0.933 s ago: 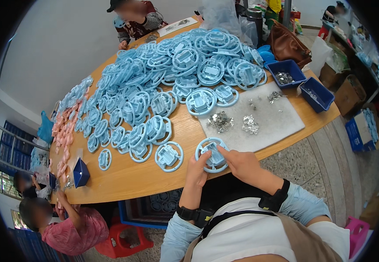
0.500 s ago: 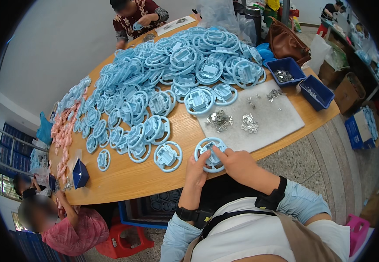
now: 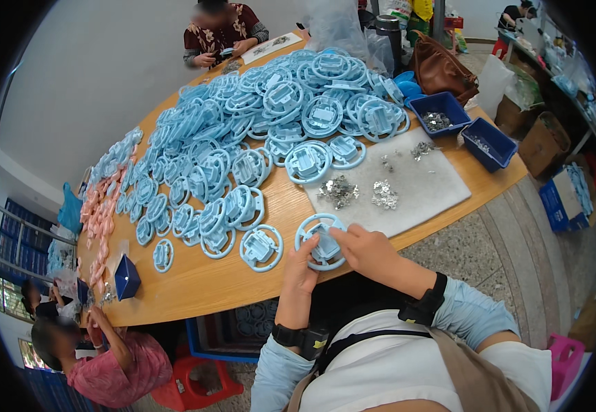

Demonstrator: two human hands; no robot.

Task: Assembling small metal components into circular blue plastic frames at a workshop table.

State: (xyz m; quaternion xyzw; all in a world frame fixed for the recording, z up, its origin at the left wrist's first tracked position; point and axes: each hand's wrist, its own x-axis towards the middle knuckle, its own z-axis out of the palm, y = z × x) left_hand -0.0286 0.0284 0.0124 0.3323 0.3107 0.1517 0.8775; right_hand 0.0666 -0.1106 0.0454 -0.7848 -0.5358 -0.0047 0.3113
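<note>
A light-blue plastic toy steering wheel (image 3: 325,253) is held at the table's near edge, its recessed centre facing up. My left hand (image 3: 299,273) grips its left side, thumb over the rim. Over the wheel's right part, my right hand (image 3: 372,255) has its fingers pinched together; whatever they hold is too small or hidden to tell. Just beyond lie small piles of shiny metal pieces, a darker pile (image 3: 338,191) and a brighter pile (image 3: 384,195), on a whitish board (image 3: 435,184). Left of my hands, another steering wheel (image 3: 261,248) rests flat on the table.
A large heap of steering wheels (image 3: 229,130) covers the middle of the wooden table (image 3: 195,292). Two dark-blue bins (image 3: 493,160) with metal pieces and a brown bag (image 3: 442,69) stand at right. Co-workers sit at the far side (image 3: 222,34) and left (image 3: 119,364).
My right thumb and fingers have drawn back from the wheel's centre toward its right side and pinched together. My left hand still holds the wheel. The far co-worker's hands have come lower.
</note>
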